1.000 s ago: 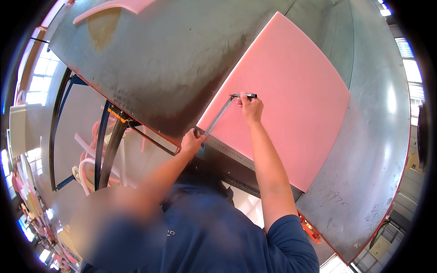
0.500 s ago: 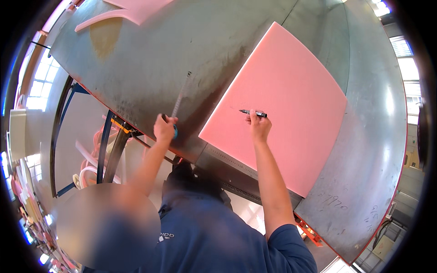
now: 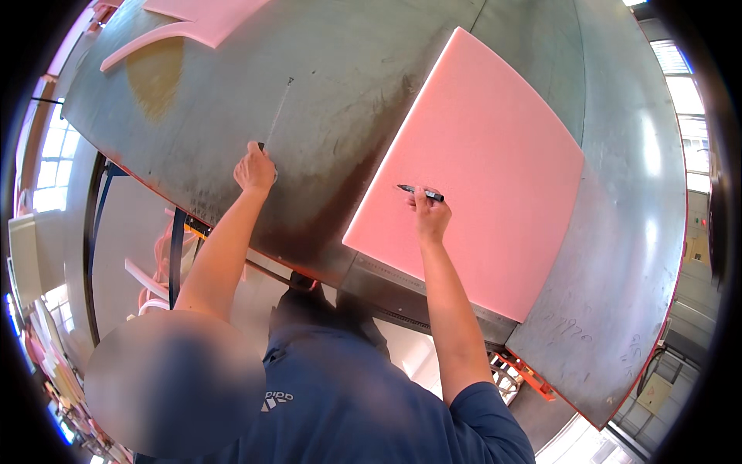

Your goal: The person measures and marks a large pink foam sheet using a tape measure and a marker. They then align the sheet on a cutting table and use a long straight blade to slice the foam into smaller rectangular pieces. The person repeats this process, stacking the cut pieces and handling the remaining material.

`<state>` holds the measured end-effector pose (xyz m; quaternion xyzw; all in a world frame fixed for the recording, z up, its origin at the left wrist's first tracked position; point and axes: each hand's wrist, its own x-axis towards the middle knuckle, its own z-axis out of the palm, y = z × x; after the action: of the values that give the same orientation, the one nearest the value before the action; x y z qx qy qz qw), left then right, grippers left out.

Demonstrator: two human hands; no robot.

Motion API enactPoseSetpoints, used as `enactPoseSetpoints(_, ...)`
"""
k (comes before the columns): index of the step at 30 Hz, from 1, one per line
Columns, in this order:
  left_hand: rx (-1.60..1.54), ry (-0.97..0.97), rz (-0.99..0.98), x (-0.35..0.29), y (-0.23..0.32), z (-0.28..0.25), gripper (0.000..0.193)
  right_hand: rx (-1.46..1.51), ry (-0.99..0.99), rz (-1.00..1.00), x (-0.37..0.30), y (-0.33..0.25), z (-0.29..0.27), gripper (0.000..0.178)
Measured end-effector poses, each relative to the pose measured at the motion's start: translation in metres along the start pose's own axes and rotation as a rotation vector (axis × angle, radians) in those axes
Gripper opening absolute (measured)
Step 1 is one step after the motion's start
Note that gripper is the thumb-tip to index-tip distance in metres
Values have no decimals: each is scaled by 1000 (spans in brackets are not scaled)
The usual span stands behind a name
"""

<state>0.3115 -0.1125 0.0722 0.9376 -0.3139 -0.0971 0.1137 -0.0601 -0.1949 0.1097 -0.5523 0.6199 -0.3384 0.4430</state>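
Observation:
A pink foam sheet (image 3: 495, 170) lies flat on the grey metal table, its left corner by the near edge. Over the foam's left part, my right hand (image 3: 431, 220) is closed round a black marker (image 3: 434, 196). The marker's dark tip points left, close to a faint mark; whether it touches cannot be told. To the left of the foam, my left hand (image 3: 255, 168) grips a tape measure (image 3: 279, 112). Its thin blade runs out away from me above the metal, ending in a small dark hook. My fingers mostly hide the case.
Curved pink foam offcuts (image 3: 193, 27) lie at the far left of the metal table (image 3: 618, 255). A perforated metal strip (image 3: 390, 274) runs along the near edge below the foam. More foam strips (image 3: 147, 277) hang or lie beneath the table at left.
My left hand has moved farther out over the table and leftward, carrying the tape measure. My right hand and the marker have shifted slightly left over the foam.

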Motion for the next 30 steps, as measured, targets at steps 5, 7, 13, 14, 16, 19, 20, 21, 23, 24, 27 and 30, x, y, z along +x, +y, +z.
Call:
enactPoseSetpoints(5, -15, -26, 24, 0, 1, -3, 24, 128, 47, 39, -12, -13, 1, 27)
enactPoseSetpoints(7, -126, 217, 202, -6, -8, 6, 25, 208, 42, 9, -17, -21, 9, 26)
enactPoseSetpoints(13, -420, -15, 655, -86, 35, -37, 31, 461, -159, 9, -49, -65, 12, 26)
enactPoseSetpoints(14, -429, -55, 641, -104, 42, -45, 32, 507, -191, -3, -59, -86, 17, 26)
enactPoseSetpoints(16, -420, -123, 622, -121, 45, -58, 33, 554, -264, -51, -73, -104, 27, 26)
enactPoseSetpoints(19, -479, -158, 617, -138, 55, -68, 33, 513, -307, -26, -81, -110, 24, 23)
enactPoseSetpoints(20, -487, -175, 613, -142, 58, -71, 33, 500, -312, -45, -84, -109, 22, 23)
enactPoseSetpoints(21, -491, -186, 619, -144, 60, -73, 32, 488, -319, -65, -86, -108, 21, 23)
enactPoseSetpoints(23, -500, -209, 631, -148, 64, -76, 31, 474, -331, -78, -90, -107, 20, 23)
enactPoseSetpoints(24, -485, -193, 667, -150, 65, -74, 30, 472, -335, -68, -93, -106, 20, 23)
enactPoseSetpoints(27, -438, -211, 742, -156, 70, -71, 27, 474, -376, 22, -104, -101, 18, 23)
enactPoseSetpoints(30, -367, -360, 747, -168, 68, -73, 27, 430, -447, 135, -110, -92, 25, 27)
